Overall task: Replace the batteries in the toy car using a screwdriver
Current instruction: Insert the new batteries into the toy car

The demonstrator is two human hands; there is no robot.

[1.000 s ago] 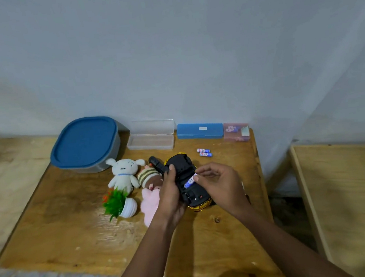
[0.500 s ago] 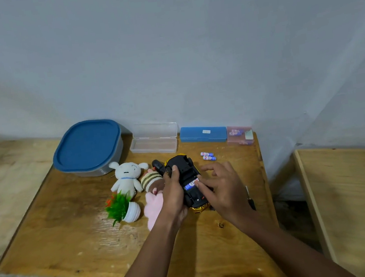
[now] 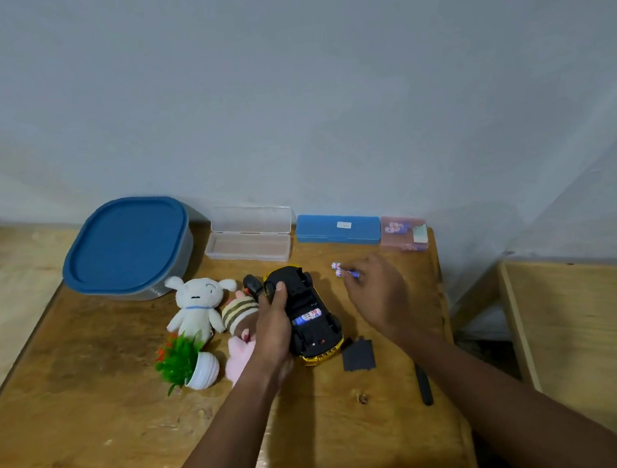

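The toy car (image 3: 303, 292) lies upside down on the wooden table (image 3: 83, 378), black underside up, yellow body below. One battery (image 3: 308, 317) sits in its open compartment. My left hand (image 3: 273, 327) grips the car from its left side, thumb on the underside. My right hand (image 3: 378, 295) is stretched toward the back right, its fingertips touching two loose batteries (image 3: 339, 269). The black battery cover (image 3: 357, 355) lies right of the car. A black screwdriver (image 3: 423, 385) lies near the table's right edge, partly under my right forearm.
Along the wall stand a blue-lidded container (image 3: 125, 244), a clear open case (image 3: 249, 237), a blue case (image 3: 337, 228) and a pink box (image 3: 403, 233). A white plush (image 3: 195, 306), a striped plush (image 3: 239, 312), a pink plush (image 3: 237, 359) and a potted plant (image 3: 186, 361) crowd the car's left. A second table (image 3: 591, 335) stands right.
My right hand put a battery into the car's compartment, then moved away to the back right, onto the loose batteries. My left hand stayed on the car.
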